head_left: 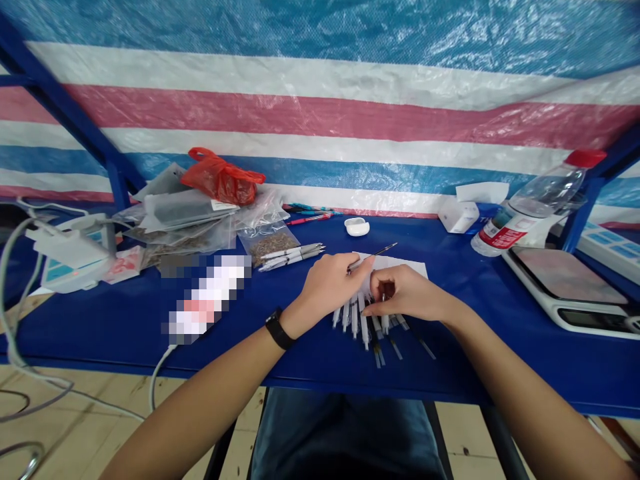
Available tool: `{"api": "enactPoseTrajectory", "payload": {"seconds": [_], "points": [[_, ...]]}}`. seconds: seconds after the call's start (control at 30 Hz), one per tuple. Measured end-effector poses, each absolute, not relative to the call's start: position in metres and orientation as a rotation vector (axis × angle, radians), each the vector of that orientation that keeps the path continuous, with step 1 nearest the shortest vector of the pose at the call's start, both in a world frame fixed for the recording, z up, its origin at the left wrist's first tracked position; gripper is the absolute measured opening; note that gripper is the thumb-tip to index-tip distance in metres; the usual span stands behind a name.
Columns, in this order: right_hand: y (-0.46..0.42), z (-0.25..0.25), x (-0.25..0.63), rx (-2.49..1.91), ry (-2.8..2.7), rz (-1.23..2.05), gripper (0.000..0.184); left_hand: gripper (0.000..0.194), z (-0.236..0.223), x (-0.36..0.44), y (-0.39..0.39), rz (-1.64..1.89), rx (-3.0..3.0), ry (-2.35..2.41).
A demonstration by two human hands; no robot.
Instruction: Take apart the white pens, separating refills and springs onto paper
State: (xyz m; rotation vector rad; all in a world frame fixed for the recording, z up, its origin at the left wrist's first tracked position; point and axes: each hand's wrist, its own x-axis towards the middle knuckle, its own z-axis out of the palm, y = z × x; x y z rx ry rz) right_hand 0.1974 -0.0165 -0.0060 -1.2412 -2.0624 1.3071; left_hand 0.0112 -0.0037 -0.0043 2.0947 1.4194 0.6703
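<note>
My left hand (327, 287) pinches a thin dark-tipped rod (375, 259) between thumb and fingers, its tip pointing away to the right. My right hand (405, 293) sits just beside it, with its fingers closed on the top of a clear plastic tube (385, 322). Under both hands lies a fanned bunch of similar clear tubes (363, 330) with thin brownish tips, partly hidden by my palms. A white paper sheet (400, 267) lies beneath my fingers, on the blue table (100, 333).
White pens (291, 257) and a bag of brown granules (270, 243) lie left of my hands, with plastic bags and a red bag (223, 177) behind. A kitchen scale (565, 287), water bottle (530, 207) and tissue box (459, 215) stand right. A tarp (320, 113) hangs behind.
</note>
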Motion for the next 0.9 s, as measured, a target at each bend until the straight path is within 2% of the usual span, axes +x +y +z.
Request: {"api": "enactPoseTrajectory", "payload": {"seconds": [0.13, 0.3, 0.47, 0.63, 0.8, 0.9], "points": [[-0.016, -0.006, 0.196, -1.218, -2.058, 1.277, 0.043, 0.052, -0.002, 0.011, -0.005, 0.650, 2.099, 1.423], [-0.013, -0.002, 0.198, -1.219, -1.863, 1.079, 0.047, 0.050, -0.005, 0.010, -0.004, 0.662, 2.111, 1.406], [-0.011, 0.003, 0.200, -1.128, -1.555, 1.188, 0.052, 0.051, -0.005, 0.009, -0.003, 0.723, 2.120, 1.374], [-0.009, 0.002, 0.196, -1.217, -1.342, 1.211, 0.057, 0.051, -0.003, 0.010, -0.005, 0.666, 2.125, 1.358], [-0.002, -0.003, 0.203, -1.258, -1.274, 0.983, 0.053, 0.048, -0.003, 0.011, -0.006, 0.664, 2.138, 1.335], [0.003, -0.002, 0.214, -1.270, -1.124, 0.896, 0.050, 0.037, 0.000, 0.009, -0.005, 0.702, 2.091, 1.341]]}}
